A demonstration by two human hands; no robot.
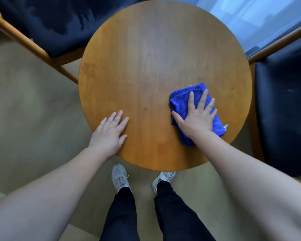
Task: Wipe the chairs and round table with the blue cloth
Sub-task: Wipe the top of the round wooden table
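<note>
A round wooden table (146,58) fills the middle of the view. On its near right part lies a folded blue cloth (181,103), and my right hand (196,115) presses flat on top of it with fingers spread. My left hand (109,133) rests flat on the table's near left edge and holds nothing. A few small droplets (184,82) speckle the wood just beyond the cloth. Two chairs with dark seats and wooden frames flank the table: one at the far left (47,25), one at the right (283,105).
My legs in dark trousers and light grey shoes (119,176) stand on the beige floor (33,110) just below the table's near edge. A bright window area (250,13) lies at the far right.
</note>
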